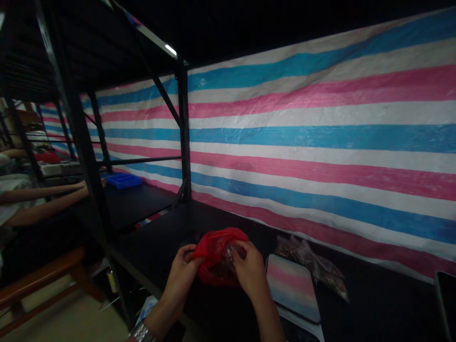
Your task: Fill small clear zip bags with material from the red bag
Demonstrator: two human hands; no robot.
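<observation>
The bag (213, 247) gripped between both hands is red. The sheet (320, 142) behind the bench carries horizontal stripes in blue, white and pink. The bench top (374, 304) and the rack frame (183, 133) are black. The flat panel (292, 287) beside the right hand reflects pink, white and blue bands. The tray (123, 180) on the far shelf is blue. The wristband (142, 332) is silver.

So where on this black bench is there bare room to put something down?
Bare black bench top lies left of the red plastic bag, toward the upright post. Right of the hands it is crowded: shiny square plate, clear packets.
</observation>
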